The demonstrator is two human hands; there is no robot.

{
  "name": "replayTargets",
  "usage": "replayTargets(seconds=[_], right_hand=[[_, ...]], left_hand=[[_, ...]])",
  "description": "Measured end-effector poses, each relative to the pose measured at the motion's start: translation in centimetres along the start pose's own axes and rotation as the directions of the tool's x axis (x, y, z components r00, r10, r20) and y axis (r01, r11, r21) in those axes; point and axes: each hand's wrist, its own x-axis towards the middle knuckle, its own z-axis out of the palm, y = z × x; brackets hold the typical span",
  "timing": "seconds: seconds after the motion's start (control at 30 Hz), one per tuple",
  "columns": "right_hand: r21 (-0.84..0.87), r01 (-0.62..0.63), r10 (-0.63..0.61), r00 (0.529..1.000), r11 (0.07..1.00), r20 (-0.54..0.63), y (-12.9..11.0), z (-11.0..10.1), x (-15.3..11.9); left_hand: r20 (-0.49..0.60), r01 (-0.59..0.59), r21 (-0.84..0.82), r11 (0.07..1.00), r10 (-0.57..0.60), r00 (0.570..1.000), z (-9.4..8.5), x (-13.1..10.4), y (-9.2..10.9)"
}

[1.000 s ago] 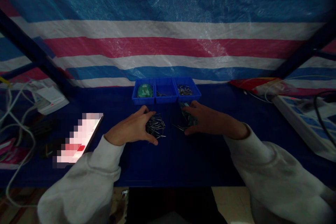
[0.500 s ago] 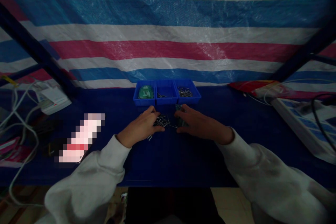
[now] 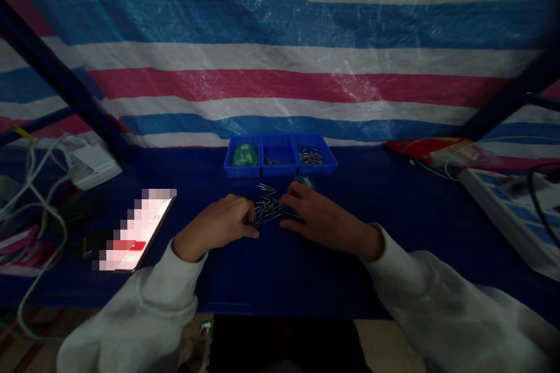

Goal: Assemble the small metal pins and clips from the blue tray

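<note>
A loose pile of thin metal pins (image 3: 268, 210) lies on the dark blue tabletop between my hands. At the pile's left edge is my left hand (image 3: 219, 222), its fingers curled in and its thumb low beside the pins; whatever is under the fingers is hidden. My right hand (image 3: 326, 220) rests at the right side of the pile, fingers bent, with a gap between forefinger and thumb. A few pins reach into that gap. Just beyond its knuckles lies a small clear plastic bag (image 3: 305, 181), partly covered by the hand.
Behind the pile stands a blue three-part tray (image 3: 280, 170) with a green item, a few pins and many metal pieces. A lit phone (image 3: 146, 233) lies left, near white cables (image 3: 37, 186). A red packet (image 3: 420, 145) and a white box (image 3: 503, 215) sit right.
My left hand has drawn back left and nearer to me, uncovering more pins. My right hand has shifted left and nearer, off the plastic bag and onto the pile's edge.
</note>
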Motion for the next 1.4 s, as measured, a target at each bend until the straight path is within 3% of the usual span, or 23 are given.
replayTargets(seconds=[0.23,0.43,0.67,0.97,1.27,1.4], right_hand=[[-0.050,0.035,-0.036,0.999,0.998,-0.022,-0.2,0.8,0.4],[-0.033,-0.052,0.049,0.996,0.998,-0.078,0.6,0.2,0.5],[-0.049,-0.072,0.071,0.997,0.996,-0.039,0.4,0.2,0.6],[-0.063,-0.056,0.054,0.998,0.996,-0.020,0.1,0.4,0.7],[0.167,-0.016,0.042,0.987,0.986,-0.154,-0.1,0.1,1.0],[0.259,-0.043,0.094,0.978,0.965,-0.188,0.0,-0.4,1.2]], left_hand=[[-0.096,-0.097,-0.017,0.995,0.095,0.991,1.0,0.7,0.5],[-0.222,-0.192,0.003,0.981,0.188,0.957,1.9,1.0,0.4],[-0.224,-0.204,-0.008,0.979,0.197,0.954,2.6,1.7,0.0],[-0.197,-0.089,0.027,0.996,0.092,0.976,0.8,1.2,1.5],[-0.245,-0.344,-0.101,0.934,0.311,0.918,-1.3,2.6,3.2],[-0.232,-0.413,-0.110,0.904,0.380,0.895,-1.6,3.8,3.2]])
